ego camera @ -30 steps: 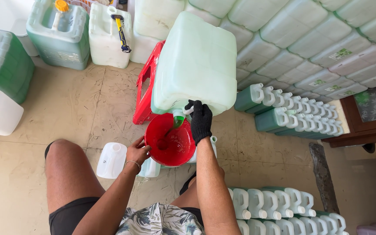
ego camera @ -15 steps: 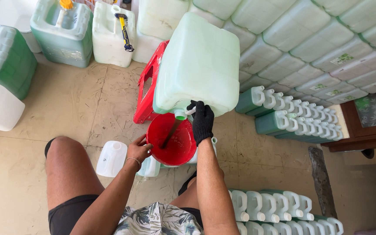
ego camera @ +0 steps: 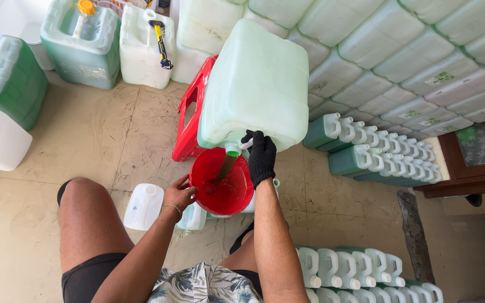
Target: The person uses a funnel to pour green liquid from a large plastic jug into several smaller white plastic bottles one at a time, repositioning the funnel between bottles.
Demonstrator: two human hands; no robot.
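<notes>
Here a pale green jug (ego camera: 256,84) lies tipped on a red crate (ego camera: 189,120), pouring into a red funnel (ego camera: 221,182). The gloved right hand (ego camera: 261,158) grips its tap; the left hand (ego camera: 179,194) pinches the funnel's rim, hiding the bottle beneath.

Green liquid stream (ego camera: 225,166) now runs from the tilted jerrycan's spout (ego camera: 232,150) into the red funnel (ego camera: 221,182). Right hand (ego camera: 261,159), black-gloved, has shifted slightly on the tap. Funnel shows more pooled liquid than before.
</notes>
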